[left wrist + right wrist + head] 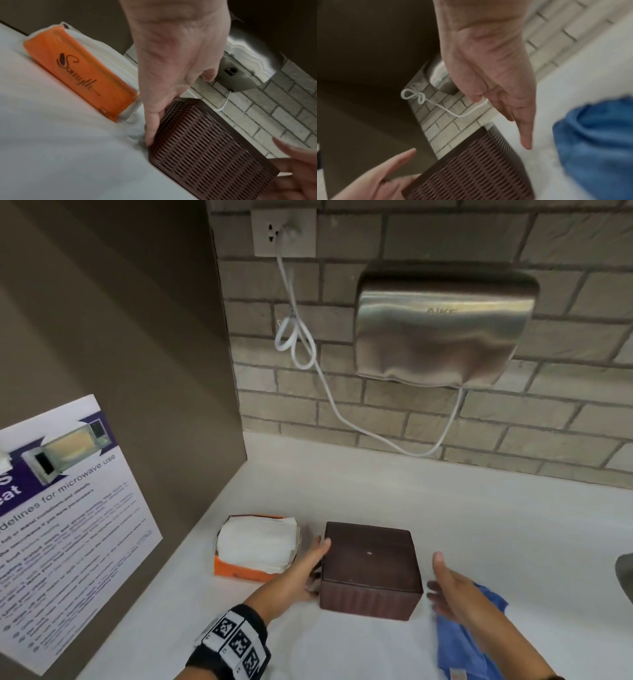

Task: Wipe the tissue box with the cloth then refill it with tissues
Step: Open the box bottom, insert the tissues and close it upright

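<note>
A dark brown woven tissue box (371, 568) stands on the white counter (342, 491) with its plain flat face up. My left hand (317, 563) lies flat against the box's left side with straight fingers; the left wrist view shows those fingers (152, 128) along the box's (211, 142) woven wall. My right hand (436, 580) hovers open just right of the box, not touching it, above a crumpled blue cloth (469, 635). In the right wrist view its fingers (524, 135) point down between the box (471, 169) and the cloth (594, 142). An opened orange tissue pack (257, 546) lies left of the box.
A steel hand dryer (442, 326) hangs on the brick wall behind, and its white cord (308, 350) loops to a socket. A brown panel carrying a microwave notice (61, 525) closes off the left. A grey object (625, 573) sits at the right edge.
</note>
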